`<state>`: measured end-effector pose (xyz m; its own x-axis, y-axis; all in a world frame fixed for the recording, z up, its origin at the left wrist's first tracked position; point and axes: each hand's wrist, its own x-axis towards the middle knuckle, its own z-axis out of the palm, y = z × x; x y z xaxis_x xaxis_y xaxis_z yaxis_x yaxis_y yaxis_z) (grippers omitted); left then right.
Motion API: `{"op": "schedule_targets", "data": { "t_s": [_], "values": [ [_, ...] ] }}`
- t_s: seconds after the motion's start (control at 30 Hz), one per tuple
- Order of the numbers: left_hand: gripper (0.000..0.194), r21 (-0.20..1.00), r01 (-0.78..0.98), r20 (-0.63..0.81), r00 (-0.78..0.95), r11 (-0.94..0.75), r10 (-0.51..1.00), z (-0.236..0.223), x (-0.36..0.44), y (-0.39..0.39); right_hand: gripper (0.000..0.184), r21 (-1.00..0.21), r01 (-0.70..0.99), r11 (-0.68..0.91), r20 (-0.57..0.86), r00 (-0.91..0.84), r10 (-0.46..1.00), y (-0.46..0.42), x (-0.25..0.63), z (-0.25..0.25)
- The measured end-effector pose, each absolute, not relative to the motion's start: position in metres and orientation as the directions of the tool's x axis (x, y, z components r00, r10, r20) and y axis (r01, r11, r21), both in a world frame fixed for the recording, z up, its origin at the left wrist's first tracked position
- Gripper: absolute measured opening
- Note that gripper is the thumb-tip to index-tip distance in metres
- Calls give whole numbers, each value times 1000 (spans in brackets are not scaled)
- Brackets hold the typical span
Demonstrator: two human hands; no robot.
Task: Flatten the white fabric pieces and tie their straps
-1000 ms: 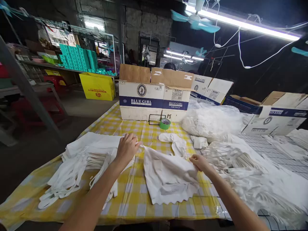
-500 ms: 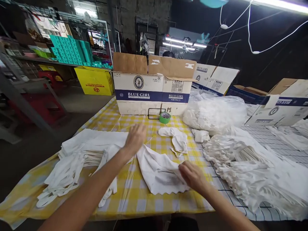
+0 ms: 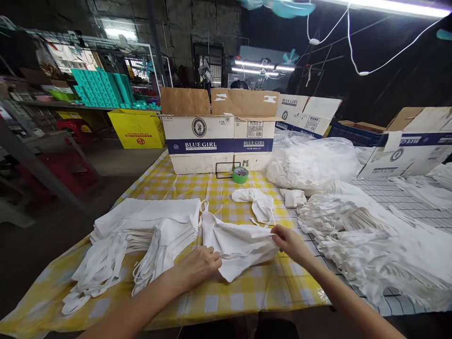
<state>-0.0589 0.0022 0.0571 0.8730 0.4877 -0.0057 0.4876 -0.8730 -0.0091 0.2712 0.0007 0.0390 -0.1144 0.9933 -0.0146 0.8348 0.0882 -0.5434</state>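
Note:
A white cloth piece (image 3: 240, 242) lies partly lifted and creased in front of me. My right hand (image 3: 287, 242) is closed on its right edge, thumb and fingers pinching the fabric a little above the table. At the cloth's lower left, my left hand (image 3: 205, 263) has its fingers curled down onto the edge; they look closed on the fabric. Just left of it sits a neat stack of white cloth pieces (image 3: 148, 212) with straps hanging toward me. Beyond the cloth, a crumpled white piece with a thin strap (image 3: 261, 207) rests on the table.
A yellow checked tablecloth (image 3: 190, 306) covers the table. Behind stand a Blue Girl carton (image 3: 219, 146), a green tape roll (image 3: 240, 175) and a black wire frame (image 3: 226, 165). A clear plastic bag of white material (image 3: 312, 162) and a large pile of white cloth (image 3: 374, 249) are on the right.
My left hand has come down toward me from the cloth's far left corner to its near left edge. My right hand has raised the right edge, folding the cloth up.

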Motion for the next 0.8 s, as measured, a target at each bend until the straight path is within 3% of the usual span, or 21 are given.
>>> {"op": "schedule_targets", "data": {
  "t_s": [0.1, 0.17, 0.27, 0.33, 0.4, 0.5, 0.6, 0.7, 0.8],
  "values": [
    [17, 238, 505, 73, 842, -830, 534, 99, -67, 8, 16, -587, 806, -76, -57, 52, 997, 3, 292, 53],
    [18, 411, 476, 152, 805, -777, 574, 125, -67, 11, 18, -574, 816, -74, -3, 88, 996, -1, 294, 62],
    [20, 573, 394, 201, 783, -719, 589, 151, -53, 15, 29, -666, 727, 165, 155, -81, 985, -13, 265, 85],
    [21, 620, 372, 198, 779, -691, 596, 161, -36, 17, 32, -774, 520, 361, 255, -267, 930, -22, 233, 108],
    [23, 645, 379, 192, 761, -664, 620, 171, -20, 18, 36, -850, 338, 404, 269, -381, 885, -27, 204, 132],
    [28, 743, 362, 153, 727, -563, 670, 185, -8, 19, 23, -931, 187, 314, 198, -464, 864, -25, 183, 159],
    [32, 893, 260, 67, 730, -367, 681, 192, -16, 24, 29, -987, 3, 162, 141, -477, 867, -18, 191, 175],
    [35, 958, 174, 12, 769, -228, 639, 191, -32, 29, 31, -978, -199, 62, 149, -455, 878, -14, 213, 188],
    [36, 979, 120, 11, 775, -164, 632, 193, -35, 28, 27, -978, -208, 24, 127, -495, 860, -17, 230, 204]
  ]
}}
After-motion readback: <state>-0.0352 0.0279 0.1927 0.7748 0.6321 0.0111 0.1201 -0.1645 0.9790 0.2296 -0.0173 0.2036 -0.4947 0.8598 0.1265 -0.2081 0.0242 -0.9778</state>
